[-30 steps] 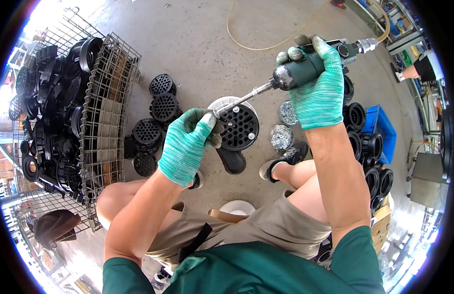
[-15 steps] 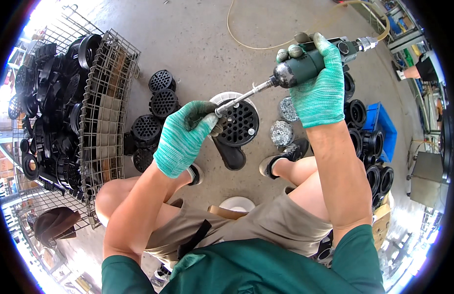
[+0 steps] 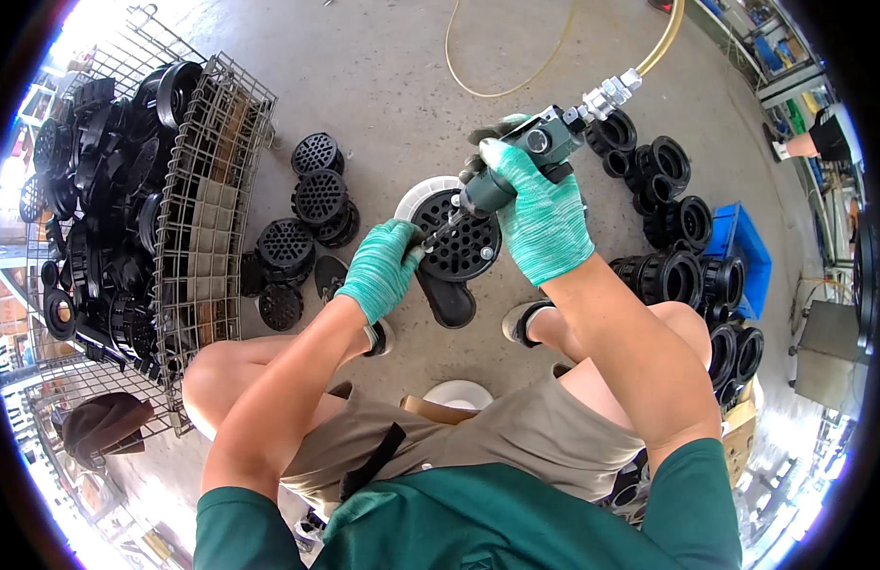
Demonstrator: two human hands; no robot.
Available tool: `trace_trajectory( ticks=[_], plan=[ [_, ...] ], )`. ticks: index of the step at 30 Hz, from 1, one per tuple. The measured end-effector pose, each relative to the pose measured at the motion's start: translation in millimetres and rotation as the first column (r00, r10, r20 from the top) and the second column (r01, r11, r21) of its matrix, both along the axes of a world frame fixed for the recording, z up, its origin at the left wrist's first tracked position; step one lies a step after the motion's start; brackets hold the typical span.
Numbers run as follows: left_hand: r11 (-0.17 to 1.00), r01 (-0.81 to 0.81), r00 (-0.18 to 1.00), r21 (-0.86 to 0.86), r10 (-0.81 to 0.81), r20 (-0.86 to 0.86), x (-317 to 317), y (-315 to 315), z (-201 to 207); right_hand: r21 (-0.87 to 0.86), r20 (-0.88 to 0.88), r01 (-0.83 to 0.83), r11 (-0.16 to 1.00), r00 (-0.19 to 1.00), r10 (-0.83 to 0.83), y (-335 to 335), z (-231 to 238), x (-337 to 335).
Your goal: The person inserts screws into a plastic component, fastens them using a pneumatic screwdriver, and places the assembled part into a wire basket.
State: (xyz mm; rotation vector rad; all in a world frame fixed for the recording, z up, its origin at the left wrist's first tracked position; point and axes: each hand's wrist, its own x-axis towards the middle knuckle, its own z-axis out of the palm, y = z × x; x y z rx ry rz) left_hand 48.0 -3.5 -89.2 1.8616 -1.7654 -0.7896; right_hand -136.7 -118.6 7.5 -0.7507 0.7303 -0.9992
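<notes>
Green knitted gloves cover both hands. My right hand (image 3: 546, 214) is wrapped round a dark green air screwdriver (image 3: 489, 193), tilted so its long bit points down and left. The bit passes over a round black drain grate (image 3: 463, 255) full of holes, with a light round screw or washer near its right edge. At the grate's left edge, my left hand (image 3: 381, 270) has its fingers pinched together by the bit's tip; what they hold is hidden. A white round base (image 3: 414, 197) shows behind the grate, and a black rounded arm (image 3: 449, 302) sticks out below it.
Stacked black grates (image 3: 319, 196) stand on the floor at left, beside a wire cage (image 3: 210, 204) of black parts. Black ring fittings (image 3: 670, 277) and a blue bin (image 3: 747, 256) are at right. An air hose (image 3: 663, 43) runs from the tool. Another person's leg (image 3: 801, 144) shows far right.
My right hand has brought the screwdriver down and left, its bit now low over the grate. My left hand has moved slightly down, staying by the bit's tip. The hose swung with the tool.
</notes>
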Motion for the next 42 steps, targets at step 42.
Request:
trace_trajectory(
  ticks=[42],
  plan=[
    [0.825,0.067,-0.133,0.562,0.565,-0.814,-8,-8,-42,-0.572,-0.313,-0.455,0.682,0.890,0.332,41,-33,33]
  ],
)
